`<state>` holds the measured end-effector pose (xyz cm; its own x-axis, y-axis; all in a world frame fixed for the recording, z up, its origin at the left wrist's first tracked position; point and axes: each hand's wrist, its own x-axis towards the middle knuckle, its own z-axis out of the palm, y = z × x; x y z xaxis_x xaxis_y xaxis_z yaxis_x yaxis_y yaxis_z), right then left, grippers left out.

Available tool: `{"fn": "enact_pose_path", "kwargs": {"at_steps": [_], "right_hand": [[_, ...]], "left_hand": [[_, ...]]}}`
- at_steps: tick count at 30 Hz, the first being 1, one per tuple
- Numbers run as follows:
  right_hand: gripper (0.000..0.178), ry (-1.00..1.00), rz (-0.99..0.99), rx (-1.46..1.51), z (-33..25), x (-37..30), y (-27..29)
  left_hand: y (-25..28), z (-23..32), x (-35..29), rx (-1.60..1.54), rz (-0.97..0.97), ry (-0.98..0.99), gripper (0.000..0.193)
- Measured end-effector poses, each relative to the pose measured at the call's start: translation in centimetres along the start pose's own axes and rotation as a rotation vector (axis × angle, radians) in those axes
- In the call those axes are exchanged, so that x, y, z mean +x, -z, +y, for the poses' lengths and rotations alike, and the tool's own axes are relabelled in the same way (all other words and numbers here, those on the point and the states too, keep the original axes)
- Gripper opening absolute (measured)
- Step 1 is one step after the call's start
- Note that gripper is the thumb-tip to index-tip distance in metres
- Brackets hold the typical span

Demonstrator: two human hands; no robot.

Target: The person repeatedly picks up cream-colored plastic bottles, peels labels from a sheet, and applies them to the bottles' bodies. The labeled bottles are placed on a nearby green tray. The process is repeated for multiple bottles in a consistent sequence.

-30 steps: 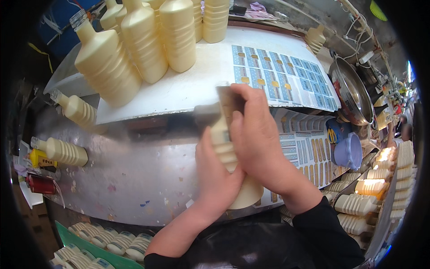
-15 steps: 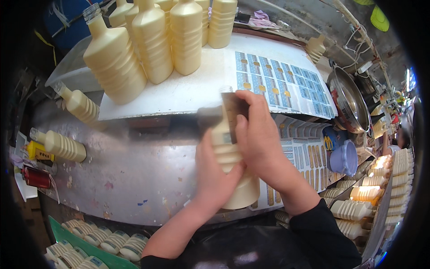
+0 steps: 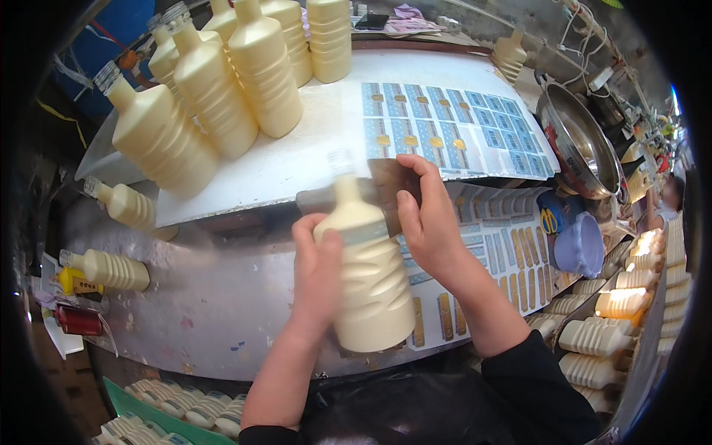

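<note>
A cream ribbed plastic bottle (image 3: pixel 371 285) with a clear threaded neck is tilted in front of me. My left hand (image 3: pixel 317 256) grips its left side, thumb across the shoulder; the hand is slightly blurred. A bluish-grey label strip (image 3: pixel 363 233) lies round the shoulder. Pinched in my right hand (image 3: pixel 430 222) is a dark brown flat piece (image 3: pixel 393 185), at the right of the bottle's shoulder. I cannot tell whether it touches the bottle. Sheets of blue and gold labels (image 3: pixel 423 122) lie on the white board (image 3: pixel 259 174), with another label sheet (image 3: pixel 512 259) on the lower table.
Several cream bottles (image 3: pixel 215 89) stand at the back left; two lie at the left near a red spool (image 3: pixel 78 320). A purple bucket (image 3: pixel 580 245), yellow scissors (image 3: pixel 549 220) and a steel pan (image 3: pixel 582 141) are at the right. Racked bottles (image 3: pixel 593 337) fill the lower right; a green crate (image 3: pixel 148 415) sits lower left.
The bottle has turned and moved left, so its shoulder strip now faces me. My left hand has shifted up to the shoulder. The brown piece has moved away from the bottle's front.
</note>
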<state>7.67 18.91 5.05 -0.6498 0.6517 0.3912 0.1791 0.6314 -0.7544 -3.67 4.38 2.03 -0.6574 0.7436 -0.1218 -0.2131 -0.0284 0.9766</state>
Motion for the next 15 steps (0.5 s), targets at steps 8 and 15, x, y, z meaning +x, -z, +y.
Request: {"fn": "enact_pose_path", "kwargs": {"at_steps": [8, 15], "right_hand": [[0.048, -0.006, 0.009, 0.101, 2.1, -0.3, -0.1], [0.031, -0.365, 0.02, 0.663, 1.7, -0.8, 3.3]], "left_hand": [[0.0, 0.0, -0.2, -0.079, -0.013, -0.011, 0.034], [-0.3, 1.1, -0.7, 0.101, 0.137, -0.122, 0.036]]}}
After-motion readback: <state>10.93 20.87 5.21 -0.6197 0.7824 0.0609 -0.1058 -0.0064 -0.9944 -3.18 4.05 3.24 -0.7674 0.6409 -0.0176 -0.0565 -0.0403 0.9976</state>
